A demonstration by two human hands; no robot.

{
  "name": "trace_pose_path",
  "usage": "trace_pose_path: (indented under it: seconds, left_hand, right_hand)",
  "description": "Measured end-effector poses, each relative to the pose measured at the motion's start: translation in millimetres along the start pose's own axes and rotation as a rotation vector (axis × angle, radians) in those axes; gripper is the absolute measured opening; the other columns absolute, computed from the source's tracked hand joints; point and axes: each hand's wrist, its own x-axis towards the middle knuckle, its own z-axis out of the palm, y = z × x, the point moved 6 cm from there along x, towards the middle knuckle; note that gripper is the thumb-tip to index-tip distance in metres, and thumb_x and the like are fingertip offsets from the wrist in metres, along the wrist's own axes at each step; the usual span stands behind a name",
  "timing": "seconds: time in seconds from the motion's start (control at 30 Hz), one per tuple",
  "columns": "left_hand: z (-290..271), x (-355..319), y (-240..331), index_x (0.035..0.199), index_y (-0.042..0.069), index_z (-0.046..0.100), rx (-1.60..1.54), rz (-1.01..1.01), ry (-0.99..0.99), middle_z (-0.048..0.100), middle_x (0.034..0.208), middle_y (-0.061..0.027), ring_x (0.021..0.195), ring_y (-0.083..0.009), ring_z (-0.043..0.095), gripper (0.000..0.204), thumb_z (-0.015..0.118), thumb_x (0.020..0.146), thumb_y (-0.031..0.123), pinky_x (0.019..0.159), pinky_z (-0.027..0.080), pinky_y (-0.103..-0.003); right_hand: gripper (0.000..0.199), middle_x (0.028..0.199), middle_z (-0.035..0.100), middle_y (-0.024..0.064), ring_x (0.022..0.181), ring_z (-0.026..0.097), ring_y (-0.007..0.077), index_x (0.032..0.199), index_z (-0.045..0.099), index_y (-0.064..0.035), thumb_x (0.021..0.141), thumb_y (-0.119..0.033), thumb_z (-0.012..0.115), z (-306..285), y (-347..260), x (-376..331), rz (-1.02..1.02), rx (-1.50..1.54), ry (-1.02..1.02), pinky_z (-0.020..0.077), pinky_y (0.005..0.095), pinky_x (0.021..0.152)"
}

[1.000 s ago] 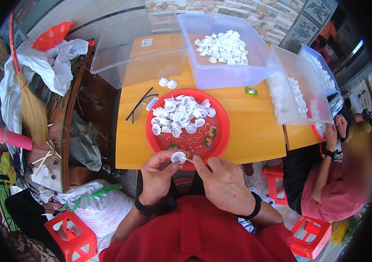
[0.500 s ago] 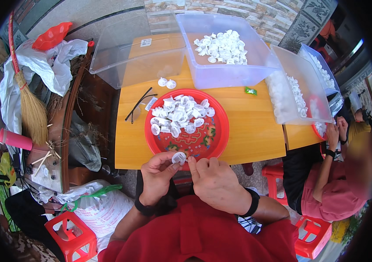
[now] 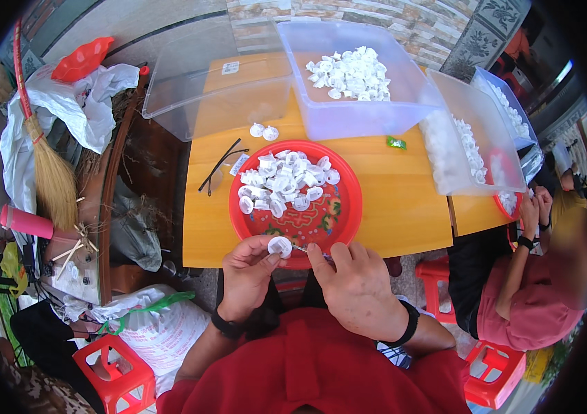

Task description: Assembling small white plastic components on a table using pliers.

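Observation:
My left hand (image 3: 246, 279) pinches a round white plastic part (image 3: 280, 246) between thumb and fingers, over the near rim of a red round tray (image 3: 356, 200). Just right of it, my right hand (image 3: 362, 293) is closed on a thin metal tool (image 3: 299, 248), its tip pointing at the part. Most of that tool is hidden in the fingers, so its kind cannot be made out. A heap of similar white plastic parts (image 3: 283, 178) covers the far half of the tray.
Behind the tray stand an empty clear bin (image 3: 169, 114) and a bin of white parts (image 3: 349, 121). Glasses (image 3: 221, 164), two loose parts (image 3: 264, 131) and a green packet (image 3: 395, 142) lie on the wooden table (image 3: 404, 221). A co-worker (image 3: 528, 290) sits at the right.
My right hand has drawn slightly to the right, away from the white part, and more of the metal tool shows. The part in my left hand has turned a little.

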Motion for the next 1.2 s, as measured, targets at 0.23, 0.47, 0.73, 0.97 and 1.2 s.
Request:
trace_pose_path:
  seconds: [0.23,0.47,0.73,0.97,1.2]
  left_hand:
    - [4.3,-0.6,-0.5,0.107,-0.003,0.056,-0.039,-0.012,-0.057,0.062,0.104,-0.0145,0.092,-0.0190,0.061,0.027,0.055,0.082,-0.010,0.077,0.051,-0.030]
    - [7.6,-1.1,-0.3,0.108,-0.003,0.055,-0.040,-0.006,-0.072,0.062,0.105,-0.0154,0.093,-0.0189,0.061,0.027,0.054,0.082,-0.010,0.077,0.051,-0.030]
    - [8.3,-2.4,0.1,0.107,-0.004,0.055,-0.034,-0.008,-0.068,0.062,0.105,-0.0156,0.093,-0.0187,0.061,0.026,0.054,0.082,-0.010,0.077,0.051,-0.029]
    - [7.6,-1.3,-1.5,0.107,-0.004,0.055,-0.031,-0.015,-0.060,0.062,0.104,-0.0152,0.093,-0.0185,0.061,0.026,0.055,0.082,-0.010,0.078,0.051,-0.029]
    - [6.7,-2.1,-1.8,0.107,-0.004,0.055,-0.035,-0.019,-0.041,0.062,0.104,-0.0143,0.093,-0.0184,0.061,0.026,0.055,0.082,-0.010,0.078,0.052,-0.030]
  right_hand:
    - [0.039,0.069,0.046,0.0062,0.062,0.048,0.0184,0.100,0.062,0.0031,0.065,-0.013,0.059,1.6,-3.7,-0.2,-0.014,0.041,0.015,0.0378,0.0288,0.049]
    - [0.038,0.069,0.047,0.0060,0.062,0.048,0.0182,0.098,0.062,0.0027,0.065,-0.013,0.059,2.5,-2.9,-1.0,-0.011,0.042,0.020,0.0382,0.0287,0.049]
    - [0.036,0.068,0.047,0.0059,0.061,0.048,0.0181,0.098,0.062,0.0021,0.066,-0.013,0.059,2.1,-3.5,-1.2,-0.008,0.042,0.014,0.0385,0.0286,0.049]
    - [0.037,0.068,0.047,0.0062,0.061,0.048,0.0182,0.099,0.062,0.0030,0.066,-0.013,0.058,5.0,-3.3,-1.5,-0.013,0.024,-0.003,0.0390,0.0289,0.049]
    - [0.047,0.071,0.044,0.0079,0.061,0.047,0.0205,0.109,0.058,0.0045,0.064,-0.008,0.056,3.8,0.4,-2.9,0.022,0.111,-0.045,0.0396,0.0318,0.051]
